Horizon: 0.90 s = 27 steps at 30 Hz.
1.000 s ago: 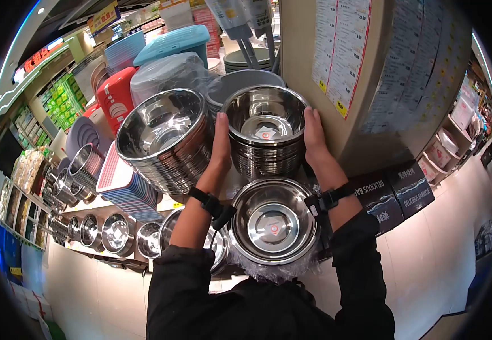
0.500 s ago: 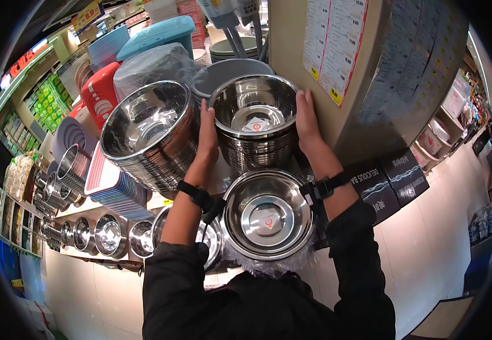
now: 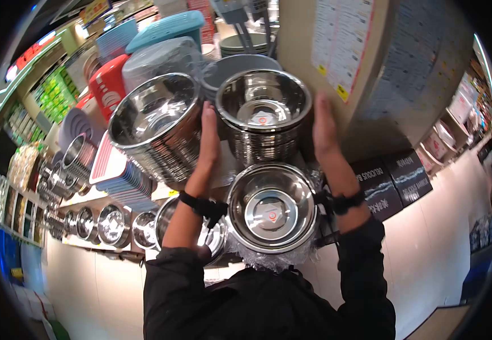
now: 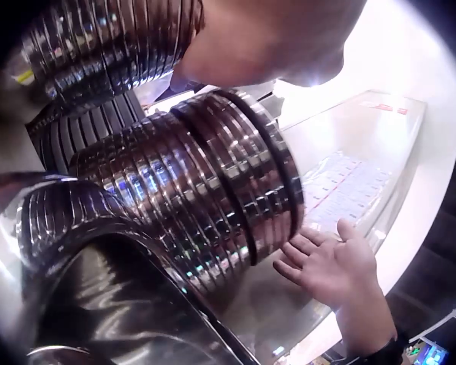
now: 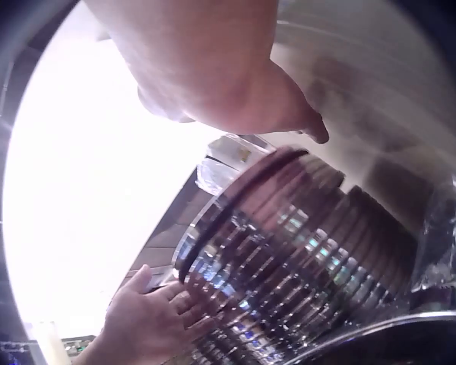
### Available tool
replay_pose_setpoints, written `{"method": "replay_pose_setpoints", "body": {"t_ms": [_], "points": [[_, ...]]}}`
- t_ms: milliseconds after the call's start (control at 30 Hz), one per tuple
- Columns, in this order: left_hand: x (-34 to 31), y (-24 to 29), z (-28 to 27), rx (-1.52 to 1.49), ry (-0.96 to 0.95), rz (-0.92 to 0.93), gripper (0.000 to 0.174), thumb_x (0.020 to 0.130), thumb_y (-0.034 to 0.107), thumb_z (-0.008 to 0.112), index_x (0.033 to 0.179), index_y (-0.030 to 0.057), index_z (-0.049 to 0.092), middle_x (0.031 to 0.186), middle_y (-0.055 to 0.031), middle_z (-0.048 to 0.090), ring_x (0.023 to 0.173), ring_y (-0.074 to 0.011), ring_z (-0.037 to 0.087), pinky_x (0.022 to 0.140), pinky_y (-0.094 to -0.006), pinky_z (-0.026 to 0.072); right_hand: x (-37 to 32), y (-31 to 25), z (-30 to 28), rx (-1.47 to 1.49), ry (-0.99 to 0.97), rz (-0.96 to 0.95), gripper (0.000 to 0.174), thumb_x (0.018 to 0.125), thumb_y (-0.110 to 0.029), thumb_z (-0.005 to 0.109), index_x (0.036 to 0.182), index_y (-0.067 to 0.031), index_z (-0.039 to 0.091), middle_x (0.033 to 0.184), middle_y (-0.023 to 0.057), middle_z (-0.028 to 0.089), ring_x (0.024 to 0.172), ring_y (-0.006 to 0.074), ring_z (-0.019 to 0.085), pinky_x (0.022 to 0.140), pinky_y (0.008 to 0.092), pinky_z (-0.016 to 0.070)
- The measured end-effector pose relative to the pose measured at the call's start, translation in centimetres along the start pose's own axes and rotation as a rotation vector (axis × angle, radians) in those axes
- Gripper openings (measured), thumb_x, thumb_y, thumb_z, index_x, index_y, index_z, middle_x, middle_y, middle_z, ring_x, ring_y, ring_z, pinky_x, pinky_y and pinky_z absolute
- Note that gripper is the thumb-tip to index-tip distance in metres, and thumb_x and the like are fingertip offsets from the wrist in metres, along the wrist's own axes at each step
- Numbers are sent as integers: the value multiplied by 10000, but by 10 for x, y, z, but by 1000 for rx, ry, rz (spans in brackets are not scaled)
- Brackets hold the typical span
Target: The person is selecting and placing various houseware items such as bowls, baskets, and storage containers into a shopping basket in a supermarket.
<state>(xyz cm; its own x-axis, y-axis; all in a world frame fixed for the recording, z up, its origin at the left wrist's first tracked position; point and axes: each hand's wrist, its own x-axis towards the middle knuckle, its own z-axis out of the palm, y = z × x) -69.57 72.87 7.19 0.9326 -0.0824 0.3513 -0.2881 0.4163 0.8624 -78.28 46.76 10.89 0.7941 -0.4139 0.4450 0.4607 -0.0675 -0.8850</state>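
A tall stack of shiny steel basins (image 3: 265,146) stands between my two hands, a round label inside the top one. My left hand (image 3: 209,139) is upright with straight fingers at its left side, in the gap beside a tilted second stack of steel basins (image 3: 164,153). On the other side my right hand (image 3: 325,127) stands a little off the rim, fingers extended, palm facing the stack. The left wrist view shows that right palm (image 4: 338,266) spread and holding nothing. Nearer my body, under my forearms, lies a third stack of basins (image 3: 246,195) partly wrapped in clear plastic.
A pillar with price sheets (image 3: 342,48) rises close to my right hand. Behind the middle stack sit grey tubs (image 3: 234,68). Blue and red plastic containers fill the back left; nested striped baskets (image 3: 124,181) stand below. Black cartons (image 3: 393,184) lie at the right.
Both hands were against the sides of the middle stack; now they have spread outward, the right one clearly off the rim. The stacks keep their places while the head view shifts slightly.
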Motion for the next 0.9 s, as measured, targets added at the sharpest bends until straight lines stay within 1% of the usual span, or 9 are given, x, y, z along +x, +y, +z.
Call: {"method": "replay_pose_setpoints", "body": {"t_ms": [167,400,467,600,633,667,767,867,900], "points": [[-105,55,-24,256,-91,111,730,1004,542,295,1519,48,140,1526,-177,284,1423,-267,265,1160,-404,191,-87,-71,-1,1,-212,-143,702,1018,-501,249,1482,25,228,1530,162,288,1403,279,304,1143,420,229],[-270,80,-79,474,278,-14,775,974,594,337,1500,38,215,1428,-183,431,1327,-284,413,1087,-421,310,-191,-92,-7,71,-756,-53,922,905,-713,304,1459,23,287,1506,184,312,1340,313,396,1074,432,336],[-320,91,-82,533,373,-48,783,971,597,345,1500,35,214,1425,-182,434,1323,-283,418,1082,-423,315,-214,-85,-8,97,-924,-88,865,933,-666,310,1453,26,302,1499,196,314,1327,321,413,1057,426,362],[-418,99,-93,647,625,-235,755,979,566,360,1489,24,234,1415,-178,445,1318,-278,425,1068,-427,330,-262,-68,4,196,-1179,-79,556,1016,-326,418,1435,26,322,1435,224,390,1303,328,439,1061,386,356],[-442,91,-101,555,701,-217,605,1008,354,449,1468,0,278,1371,-181,468,1277,-267,448,1081,-373,326,-276,-62,9,178,-1244,11,549,1015,-324,422,1437,15,326,1426,218,401,1286,323,458,1055,378,362],[-468,81,-115,586,742,-294,600,992,298,503,1452,-25,294,1378,-202,464,1278,-269,455,1077,-353,337,-292,-55,15,155,-1308,99,543,1015,-321,425,1439,3,330,1417,213,412,1268,319,477,1049,369,368],[-558,41,-135,944,697,-549,742,901,361,628,1433,-49,313,1375,-256,464,1277,-322,467,1071,-383,353,-343,-29,33,-6,-1449,128,582,983,-356,489,1440,-27,343,1427,194,407,1273,322,470,1047,365,376],[-625,32,-136,1167,457,-825,848,787,428,723,1382,-69,380,1314,-303,495,1238,-399,488,1034,-430,391,-398,5,52,-117,-1572,77,615,963,-348,516,1453,-35,316,1456,197,370,1299,338,437,1061,383,368],[-634,41,-119,1355,484,-741,813,769,435,726,1347,-54,429,1268,-292,533,1183,-408,525,982,-438,432,-417,15,60,-174,-1633,57,629,952,-335,530,1458,-39,303,1472,201,346,1313,351,417,1069,398,362]]}}
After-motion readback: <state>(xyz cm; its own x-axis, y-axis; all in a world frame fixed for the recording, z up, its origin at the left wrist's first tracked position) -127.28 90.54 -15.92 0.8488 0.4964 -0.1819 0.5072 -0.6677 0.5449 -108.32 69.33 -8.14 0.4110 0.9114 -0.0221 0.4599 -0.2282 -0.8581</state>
